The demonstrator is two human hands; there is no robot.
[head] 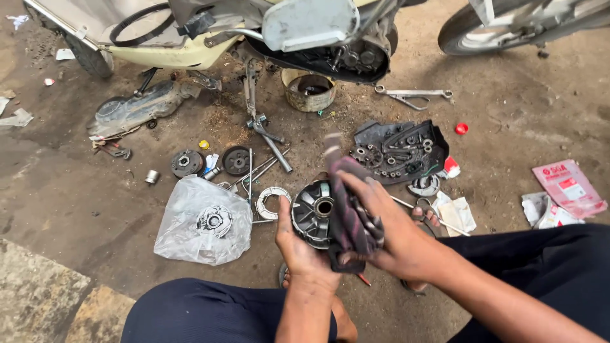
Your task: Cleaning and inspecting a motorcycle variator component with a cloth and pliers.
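Finned metal pulley (312, 213), round and greasy, gripped by the left hand (298, 249); right hand (394, 235) clutches a striped rag (352, 219) against its rim; bare dirt floor (95, 209) beyond.

Ground: bare, oil-stained dirt floor (508, 121) is carrying everything.
Left of the left hand (304, 254): a clear plastic bag (190, 222) is lying with a metal part inside.
Just above that hand: a brake shoe ring (272, 202) and loose rods (254, 170) are resting.
Beyond the right hand (394, 235): a black engine cover (400, 151) is sitting, holding bolts.
Far right of it: a pink packet (569, 187) is lying flat.
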